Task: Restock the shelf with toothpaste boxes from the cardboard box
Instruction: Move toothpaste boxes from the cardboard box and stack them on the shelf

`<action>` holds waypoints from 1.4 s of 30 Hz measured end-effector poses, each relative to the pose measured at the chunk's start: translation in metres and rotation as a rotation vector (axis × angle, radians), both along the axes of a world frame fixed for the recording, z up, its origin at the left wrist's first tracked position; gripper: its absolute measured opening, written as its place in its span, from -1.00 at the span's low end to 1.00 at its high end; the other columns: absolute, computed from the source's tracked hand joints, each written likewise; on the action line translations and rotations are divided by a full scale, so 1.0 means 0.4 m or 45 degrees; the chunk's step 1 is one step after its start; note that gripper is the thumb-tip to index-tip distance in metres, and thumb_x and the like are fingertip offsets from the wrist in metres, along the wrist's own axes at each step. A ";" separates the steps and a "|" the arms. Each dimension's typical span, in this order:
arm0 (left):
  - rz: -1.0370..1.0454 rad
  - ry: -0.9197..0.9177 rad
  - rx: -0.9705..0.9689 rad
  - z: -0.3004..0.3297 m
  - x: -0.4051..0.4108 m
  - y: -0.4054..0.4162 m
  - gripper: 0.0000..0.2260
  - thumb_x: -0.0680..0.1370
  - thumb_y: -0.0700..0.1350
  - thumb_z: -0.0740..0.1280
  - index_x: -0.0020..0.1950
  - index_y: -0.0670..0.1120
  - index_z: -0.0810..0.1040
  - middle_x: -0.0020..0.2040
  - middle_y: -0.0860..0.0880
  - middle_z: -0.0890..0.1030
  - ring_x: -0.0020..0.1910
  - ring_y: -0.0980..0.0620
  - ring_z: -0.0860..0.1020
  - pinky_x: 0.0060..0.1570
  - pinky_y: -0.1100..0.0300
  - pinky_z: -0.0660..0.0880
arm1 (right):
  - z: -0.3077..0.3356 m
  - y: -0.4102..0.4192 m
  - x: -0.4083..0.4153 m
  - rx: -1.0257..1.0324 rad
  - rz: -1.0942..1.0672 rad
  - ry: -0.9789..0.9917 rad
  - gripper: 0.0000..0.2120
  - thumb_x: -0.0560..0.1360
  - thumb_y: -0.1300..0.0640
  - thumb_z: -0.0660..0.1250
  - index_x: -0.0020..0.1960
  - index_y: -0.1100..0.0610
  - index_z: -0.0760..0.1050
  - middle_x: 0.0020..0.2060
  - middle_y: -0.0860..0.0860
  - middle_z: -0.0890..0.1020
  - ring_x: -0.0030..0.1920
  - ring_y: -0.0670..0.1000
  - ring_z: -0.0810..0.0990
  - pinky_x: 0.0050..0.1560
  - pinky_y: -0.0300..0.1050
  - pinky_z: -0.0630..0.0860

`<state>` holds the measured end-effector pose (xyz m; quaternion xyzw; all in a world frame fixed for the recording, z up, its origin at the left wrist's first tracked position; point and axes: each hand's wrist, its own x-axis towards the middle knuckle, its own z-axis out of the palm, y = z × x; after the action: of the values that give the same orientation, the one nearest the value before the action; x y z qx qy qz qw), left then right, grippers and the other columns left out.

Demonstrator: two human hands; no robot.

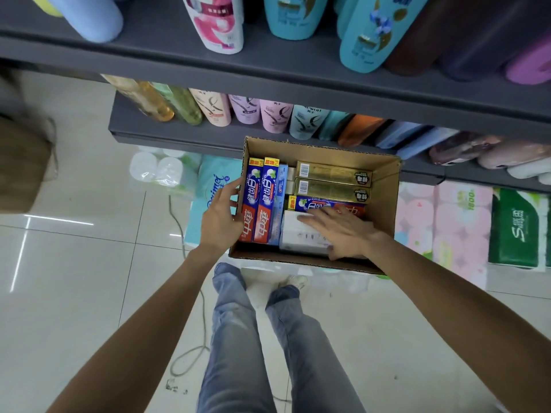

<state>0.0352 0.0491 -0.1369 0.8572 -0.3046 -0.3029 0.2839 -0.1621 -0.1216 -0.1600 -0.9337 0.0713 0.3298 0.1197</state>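
Shop aisle, left hand [222, 217] grip holds cardboard box [384, 186] wall, right hand [343, 231] flat, open on white box [298, 234].

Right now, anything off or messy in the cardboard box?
Mildly. The toothpaste boxes are packed in mixed directions: two blue-and-red boxes run front to back at the left, while two gold boxes lie crosswise. A white box sits under the right hand. No spills or visible damage to the cardboard box.
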 end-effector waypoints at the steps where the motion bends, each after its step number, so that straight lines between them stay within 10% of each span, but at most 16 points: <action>1: 0.008 0.003 -0.006 -0.001 -0.001 0.001 -0.48 0.52 -0.19 0.35 0.45 -0.04 0.27 0.32 -0.09 0.45 0.07 0.19 0.39 -0.08 0.22 0.45 | -0.004 -0.004 -0.005 -0.009 -0.102 -0.018 -0.09 0.39 0.19 0.40 0.53 -0.04 -0.11 0.48 0.07 0.10 0.44 0.13 0.16 0.41 0.12 0.18; 5: 0.023 -0.016 -0.037 -0.009 -0.005 0.002 -0.50 0.53 -0.18 0.34 0.44 -0.05 0.28 0.33 -0.10 0.45 0.08 0.19 0.39 -0.06 0.20 0.46 | -0.025 -0.010 -0.013 0.053 -0.417 0.066 -0.05 0.38 0.22 0.39 0.53 -0.10 -0.16 0.51 0.03 -0.05 0.49 0.13 -0.02 0.46 0.15 0.01; 14: 0.071 -0.028 -0.058 -0.020 -0.018 0.001 -0.52 0.54 -0.21 0.31 0.44 -0.06 0.28 0.33 -0.12 0.43 0.08 0.17 0.38 -0.02 0.13 0.49 | -0.019 -0.036 0.003 0.029 -0.270 0.034 0.00 0.25 -0.18 0.52 0.48 0.11 0.06 0.33 0.09 0.23 0.31 0.09 0.22 0.28 0.03 0.29; 22: -0.010 -0.050 0.080 0.002 0.000 -0.016 -0.50 0.52 -0.10 0.36 0.43 -0.06 0.28 0.31 -0.11 0.46 0.16 0.00 0.50 0.00 0.15 0.47 | -0.031 0.039 0.002 0.064 -0.471 0.102 -0.08 0.30 0.03 0.52 0.46 0.07 0.02 0.36 0.13 0.31 0.34 0.14 0.32 0.35 0.13 0.23; 28: -0.096 -0.255 0.198 0.060 -0.018 -0.021 -0.47 0.49 -0.07 0.39 0.42 -0.06 0.31 0.50 -0.17 0.13 0.46 -0.15 0.07 0.33 -0.08 0.33 | 0.074 0.039 0.009 0.131 -0.574 0.001 -0.14 0.26 0.01 0.54 0.39 -0.01 0.10 0.30 0.06 0.44 0.25 0.10 0.44 0.24 0.04 0.35; 35: 0.320 1.189 -0.050 0.371 -0.066 -0.072 -0.64 0.56 0.13 0.20 0.32 0.05 0.43 0.26 -0.04 0.52 0.11 0.02 0.52 0.07 0.10 0.46 | 0.451 0.010 -0.010 -0.041 -0.080 -0.713 -0.20 0.21 0.01 0.56 0.35 0.03 0.27 0.22 0.07 0.47 0.21 0.11 0.43 0.25 -0.01 0.22; 42: -0.166 1.699 -0.283 0.544 -0.119 -0.103 -0.47 0.26 0.09 0.56 0.16 -0.06 0.56 0.06 -0.07 0.65 0.05 0.00 0.61 -0.05 0.19 0.55 | 0.618 -0.013 -0.025 -0.374 0.093 -1.341 -0.44 0.35 0.29 0.40 0.26 -0.05 0.33 0.29 0.07 0.46 0.33 0.11 0.35 0.42 0.19 0.15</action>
<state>-0.0123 0.0078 0.0809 0.4323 -0.1447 -0.7503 0.4787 -0.1722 -0.1270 0.0873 -0.9813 0.0146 -0.1919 -0.0039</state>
